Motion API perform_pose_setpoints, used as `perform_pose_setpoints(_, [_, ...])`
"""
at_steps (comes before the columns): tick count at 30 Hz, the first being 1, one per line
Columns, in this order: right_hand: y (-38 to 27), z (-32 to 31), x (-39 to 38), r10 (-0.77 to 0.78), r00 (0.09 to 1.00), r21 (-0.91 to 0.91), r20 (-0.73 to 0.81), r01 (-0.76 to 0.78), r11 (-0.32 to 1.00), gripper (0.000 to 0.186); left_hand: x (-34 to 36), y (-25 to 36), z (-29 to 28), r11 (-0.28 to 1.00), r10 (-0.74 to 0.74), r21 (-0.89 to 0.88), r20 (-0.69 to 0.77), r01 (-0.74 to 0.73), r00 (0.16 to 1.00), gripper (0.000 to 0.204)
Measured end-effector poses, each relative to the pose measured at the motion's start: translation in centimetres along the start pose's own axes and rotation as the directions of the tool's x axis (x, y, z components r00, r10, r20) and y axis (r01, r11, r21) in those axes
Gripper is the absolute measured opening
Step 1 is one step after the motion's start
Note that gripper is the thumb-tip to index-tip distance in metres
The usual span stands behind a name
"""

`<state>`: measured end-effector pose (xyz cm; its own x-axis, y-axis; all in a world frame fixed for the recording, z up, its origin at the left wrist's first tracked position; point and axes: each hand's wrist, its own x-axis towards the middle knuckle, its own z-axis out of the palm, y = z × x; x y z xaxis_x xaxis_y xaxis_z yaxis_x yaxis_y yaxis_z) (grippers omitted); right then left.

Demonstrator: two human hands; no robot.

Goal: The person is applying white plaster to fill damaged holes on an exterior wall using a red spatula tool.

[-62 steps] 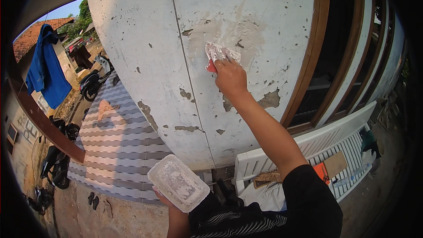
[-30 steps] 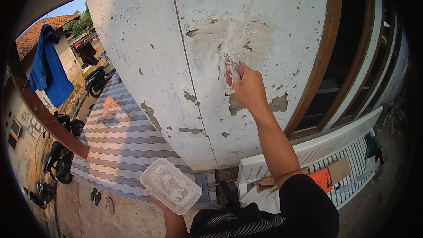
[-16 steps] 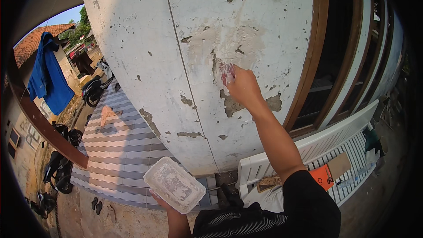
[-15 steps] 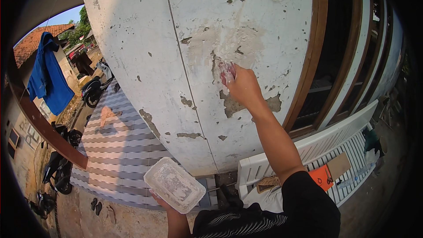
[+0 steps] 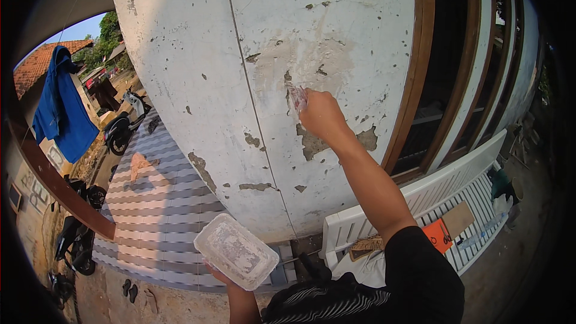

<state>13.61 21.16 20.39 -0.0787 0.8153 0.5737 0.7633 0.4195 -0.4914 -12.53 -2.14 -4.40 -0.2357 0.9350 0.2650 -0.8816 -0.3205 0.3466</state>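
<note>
My right hand (image 5: pixel 323 115) is closed round a small reddish scraper (image 5: pixel 298 98) smeared with white putty, its blade hidden against the wall. The scraper meets the white wall (image 5: pixel 180 54) at the lower left of a beige filled patch (image 5: pixel 273 69). Just below my hand, a bare grey spot (image 5: pixel 311 145) shows where paint has flaked off. Low on the left, my left hand (image 5: pixel 218 273) grips a white rectangular plastic tub (image 5: pixel 204 241) from beneath and the side. The tub is tilted, with whitish putty coating its inside; most of the left fingers are hidden behind it.
A white slatted bench (image 5: pixel 414 195) stands at the lower right, bearing an orange sheet (image 5: pixel 437 235) and a piece of cardboard (image 5: pixel 458 219). Brown-framed windows (image 5: pixel 414 66) edge the wall. Tiled floor (image 5: pixel 180 210) spreads left, beyond it parked motorbikes (image 5: pixel 120 135) and a hanging blue garment (image 5: pixel 63 111).
My right hand and the scraper have shifted slightly left along the wall. The view has turned a little; the left hand keeps holding the tub much as before.
</note>
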Motion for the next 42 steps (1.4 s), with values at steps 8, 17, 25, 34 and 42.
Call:
perform_pose_setpoints(8, [-1.4, 0.4, -0.6, 0.039, 0.998, -0.024, 0.040, -0.038, 0.999, 0.021, 0.2, 0.4, -0.4, 0.999, 0.003, 0.032, -0.004, -0.003, 1.000, 0.093])
perform_pose_setpoints(17, [-0.2, 2.6, -0.9, 0.052, 0.997, -0.097, 0.064, -0.045, 0.994, 0.019, 0.3, -0.4, -0.1, 1.000, -0.005, -0.017, 0.021, 0.005, 1.000, 0.091])
perform_pose_setpoints(25, [-1.2, 1.6, -1.2, 0.043, 0.999, -0.077, -0.001, -0.043, 0.996, 0.020, 0.0, -0.6, -1.7, 0.999, 0.018, -0.034, -0.034, -0.019, 0.999, 0.088])
perform_pose_setpoints(34, [-1.0, 1.5, -2.0, 0.063, 0.997, -0.033, 0.038, -0.062, 0.998, 0.022, 1.1, -1.3, -0.1, 0.994, 0.000, -0.111, -0.010, -0.001, 1.000, 0.086])
perform_pose_setpoints(42, [0.0, 1.8, -3.5, 0.114, 0.991, -0.043, 0.072, -0.111, 0.993, 0.022, 1.3, -0.9, -0.5, 0.999, 0.016, 0.034, 0.050, -0.018, 0.999, 0.085])
